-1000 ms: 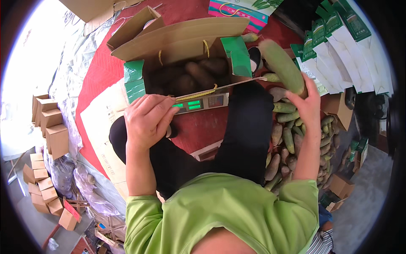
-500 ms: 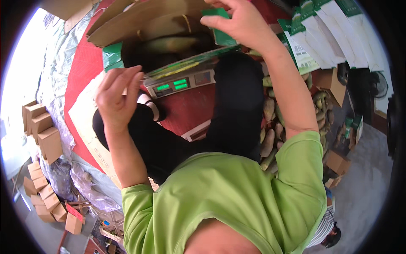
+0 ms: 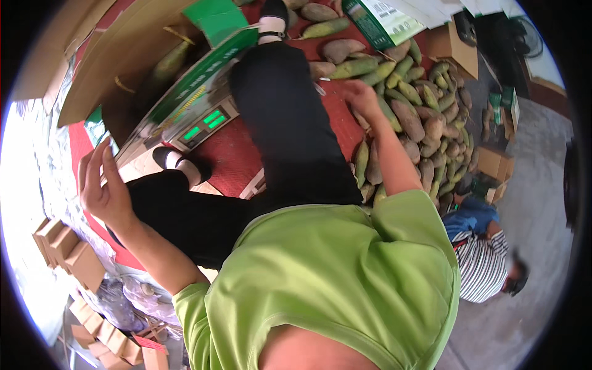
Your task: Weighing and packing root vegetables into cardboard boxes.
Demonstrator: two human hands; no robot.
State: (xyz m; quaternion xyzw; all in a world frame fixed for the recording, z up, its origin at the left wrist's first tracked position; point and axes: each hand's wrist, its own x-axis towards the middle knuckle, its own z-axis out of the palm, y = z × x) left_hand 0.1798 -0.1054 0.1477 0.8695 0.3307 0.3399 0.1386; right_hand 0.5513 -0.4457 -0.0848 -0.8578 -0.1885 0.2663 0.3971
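My left hand [image 3: 103, 185] hovers at the near left corner of an open cardboard carton [image 3: 102, 77], its fingers stretched out and holding nothing. The carton has green flaps [image 3: 216, 21] and stands on a digital scale [image 3: 208, 125] with green lit figures. A long greenish root vegetable [image 3: 169, 65] shows inside; the rest of the inside is dark. Over the left edge of a heap of root vegetables [image 3: 412, 120], green ones like radishes and brownish-pink ones, is my right hand [image 3: 362, 102]. Its fingers are apart, with nothing seen in them.
Red matting [image 3: 231, 157] lies under my feet. A green and white printed box [image 3: 379, 24] sits at the heap's far side. Small brown cartons [image 3: 86, 265] stand at the left, and another carton [image 3: 453, 49] is at the right. A person in a striped top [image 3: 484, 271] is at the lower right.
My right hand has left the carton's green flap and moved right to the vegetable heap. The view has turned right, so the carton appears further left. My left hand stays near the carton's corner.
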